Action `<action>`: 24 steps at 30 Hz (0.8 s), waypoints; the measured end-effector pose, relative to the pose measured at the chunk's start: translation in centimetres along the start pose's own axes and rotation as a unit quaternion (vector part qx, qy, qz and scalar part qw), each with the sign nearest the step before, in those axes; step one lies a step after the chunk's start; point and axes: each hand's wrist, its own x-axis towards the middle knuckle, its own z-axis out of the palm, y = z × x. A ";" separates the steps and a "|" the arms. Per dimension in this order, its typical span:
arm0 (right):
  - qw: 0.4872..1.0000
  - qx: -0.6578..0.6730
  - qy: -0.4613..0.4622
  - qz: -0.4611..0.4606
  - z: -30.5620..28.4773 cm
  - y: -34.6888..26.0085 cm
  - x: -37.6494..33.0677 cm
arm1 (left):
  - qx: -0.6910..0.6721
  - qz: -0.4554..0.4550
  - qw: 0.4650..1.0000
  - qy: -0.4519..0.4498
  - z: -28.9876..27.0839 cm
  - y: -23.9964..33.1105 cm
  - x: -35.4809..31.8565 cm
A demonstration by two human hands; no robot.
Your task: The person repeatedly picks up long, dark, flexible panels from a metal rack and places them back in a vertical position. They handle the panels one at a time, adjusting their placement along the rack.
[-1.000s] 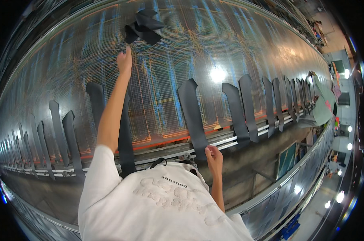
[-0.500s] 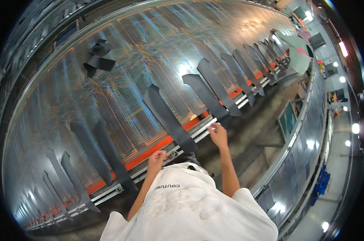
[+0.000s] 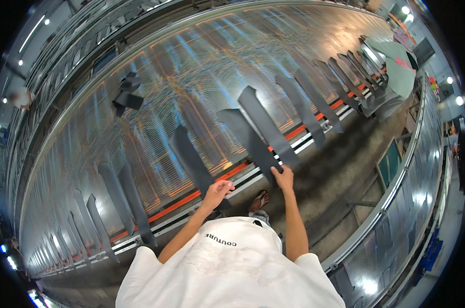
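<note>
Dark grey fabric strips lie crosswise along a long table's near edge, their lower ends hanging over the rail. My right hand (image 3: 283,178) is closed on the lower end of one fabric strip (image 3: 249,142), thumb and fingers pinching it. Another fabric strip (image 3: 192,158) lies to the left, and my left hand (image 3: 218,194) is over its lower end with fingers curled together. Whether anything is between those fingers cannot be made out. Just right of the gripped piece lies a further fabric strip (image 3: 267,124).
The long table (image 3: 155,97) carries coloured line stains and an orange-red band by its metal rail (image 3: 178,222). A crumpled dark piece (image 3: 127,97) lies toward the far side. A person in a green shirt (image 3: 396,64) bends at the right. Behind runs a second table (image 3: 366,256).
My right hand has come onto the lower end of the strip and closed on it. My left hand has moved right, to the end of the left strip. The view has shifted.
</note>
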 end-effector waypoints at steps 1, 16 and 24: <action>0.999 0.038 -0.012 -0.013 -0.5 -0.3 -0.1 | 0.008 -0.010 1.000 0.011 1.6 -0.7 1.3; 0.950 0.219 -0.212 -0.060 -11.5 -17.5 -4.6 | -0.511 0.169 0.841 0.042 -2.0 12.6 18.0; 0.971 0.113 -0.209 0.009 -8.4 -12.1 2.4 | -0.266 -0.018 0.927 0.265 -7.6 13.6 31.7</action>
